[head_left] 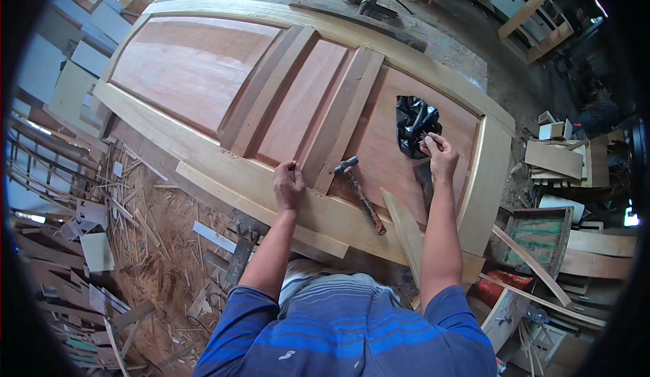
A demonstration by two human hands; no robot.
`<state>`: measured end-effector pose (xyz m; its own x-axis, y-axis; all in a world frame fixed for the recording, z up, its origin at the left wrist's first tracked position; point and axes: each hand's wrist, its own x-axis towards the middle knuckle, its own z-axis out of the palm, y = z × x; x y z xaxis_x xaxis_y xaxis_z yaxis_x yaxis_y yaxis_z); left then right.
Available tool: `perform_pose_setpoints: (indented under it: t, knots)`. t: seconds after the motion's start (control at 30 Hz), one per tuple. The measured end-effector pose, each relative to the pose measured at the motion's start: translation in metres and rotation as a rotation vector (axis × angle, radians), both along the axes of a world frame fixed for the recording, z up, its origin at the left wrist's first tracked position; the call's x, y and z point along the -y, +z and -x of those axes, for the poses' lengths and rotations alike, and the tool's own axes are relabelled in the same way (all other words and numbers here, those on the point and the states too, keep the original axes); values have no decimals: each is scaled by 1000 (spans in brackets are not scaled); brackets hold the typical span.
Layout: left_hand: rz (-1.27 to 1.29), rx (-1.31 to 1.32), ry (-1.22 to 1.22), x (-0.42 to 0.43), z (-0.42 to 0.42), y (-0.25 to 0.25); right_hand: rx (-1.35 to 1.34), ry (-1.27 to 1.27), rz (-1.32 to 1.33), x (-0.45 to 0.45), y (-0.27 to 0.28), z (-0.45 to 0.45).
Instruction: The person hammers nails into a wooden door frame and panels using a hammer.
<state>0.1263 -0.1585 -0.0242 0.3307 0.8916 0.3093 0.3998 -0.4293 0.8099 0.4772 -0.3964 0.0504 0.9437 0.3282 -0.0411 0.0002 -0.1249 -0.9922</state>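
Observation:
A panelled wooden door [318, 204] lies flat across the workbench in front of me. My left hand [290, 186] is over its near frame rail, with thumb and fingers pinched together; whatever they hold is too small to make out. My right hand [441, 156] is closed in a pinch at the lower right edge of a crumpled black plastic bag [414, 121] on the right panel. What lies between its fingertips is unclear. Between my hands, a hammer [365, 201] rests on the door, head away from me. A tapered wood strip [404, 231] lies beside my right forearm.
A clamp-like metal tool [369, 1] sits on the bench [467, 65] beyond the door. Wood scraps and shavings [152, 241] cover the floor at left. At right are a green-bottomed tray [538, 238], stacked boards [599, 252] and a wooden frame [535, 25].

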Motion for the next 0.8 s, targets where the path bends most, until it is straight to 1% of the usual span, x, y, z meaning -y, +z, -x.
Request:
perform_pose_setpoints:
  t: [0.07, 0.17, 0.2, 0.27, 0.3, 0.4, 0.5, 0.6, 0.7, 0.8]
  knots:
    - [48, -8, 20, -9, 2, 2, -85, 73, -79, -10, 17, 32]
    - [-34, -35, 27, -26, 4, 8, -65, 247, 119, -31, 22, 81]
    - [-23, -27, 25, -31, 5, 11, -96, 280, 122, -35, -4, 86]
    - [-61, -71, 15, -42, 13, 8, -116, 268, 189, -42, -38, 93]
    - [-79, -86, 1, -47, 13, 6, -121, 251, 224, -42, -45, 92]
    - [-105, -106, -32, -52, 17, 5, -13, 261, 400, -40, -45, 83]
    - [-97, -174, -27, -53, 16, 4, 67, 174, 429, -42, -40, 81]
    - [-84, -215, -10, -54, 14, 7, 77, 147, 478, -40, -27, 81]
    - [-74, -204, -11, -53, 12, 10, 44, 161, 493, -34, -33, 77]
    - [-22, -146, 0, -51, 13, 15, 35, 100, 358, -29, -37, 80]
